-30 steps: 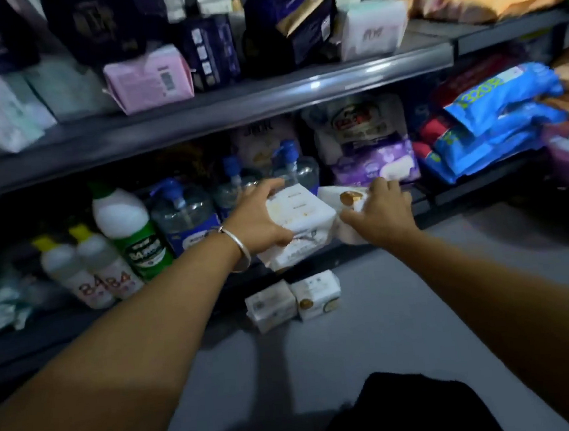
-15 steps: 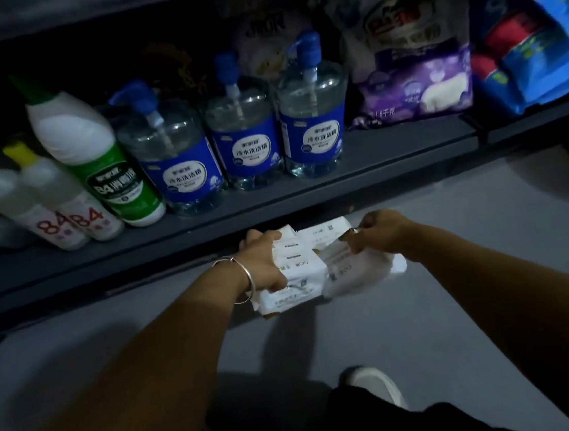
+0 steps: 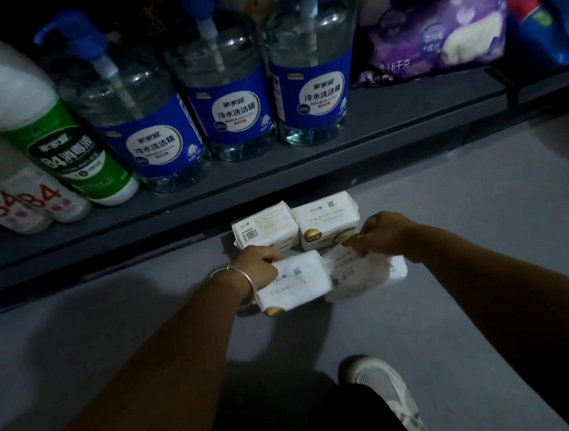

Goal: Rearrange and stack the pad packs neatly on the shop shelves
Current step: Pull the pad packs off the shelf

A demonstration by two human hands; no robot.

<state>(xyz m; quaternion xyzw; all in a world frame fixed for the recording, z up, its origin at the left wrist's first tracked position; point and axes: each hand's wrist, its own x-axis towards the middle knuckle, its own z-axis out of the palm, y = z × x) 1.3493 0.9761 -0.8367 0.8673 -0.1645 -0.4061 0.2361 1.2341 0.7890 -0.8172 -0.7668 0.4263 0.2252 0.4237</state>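
Two white pad packs lie side by side on the grey floor below the bottom shelf: one with a barcode (image 3: 263, 228) on the left and one with a gold mark (image 3: 327, 219) on the right. Just in front of them, low over the floor, my left hand (image 3: 258, 265) grips another white pad pack (image 3: 294, 280). My right hand (image 3: 382, 232) pinches the top of a fourth white pack (image 3: 367, 273) beside it. The two held packs touch each other. Whether they rest on the floor I cannot tell.
The bottom shelf (image 3: 273, 182) carries three clear detergent bottles with blue labels (image 3: 231, 99), a green-labelled white bottle (image 3: 63, 145), smaller white bottles (image 3: 10, 205) and a purple bag (image 3: 431, 27). My shoe (image 3: 384, 392) is on the floor near the bottom edge.
Both hands have come down from shelf height towards the floor with their packs. The view has tilted down, and the two packs lying on the floor are in sight again.
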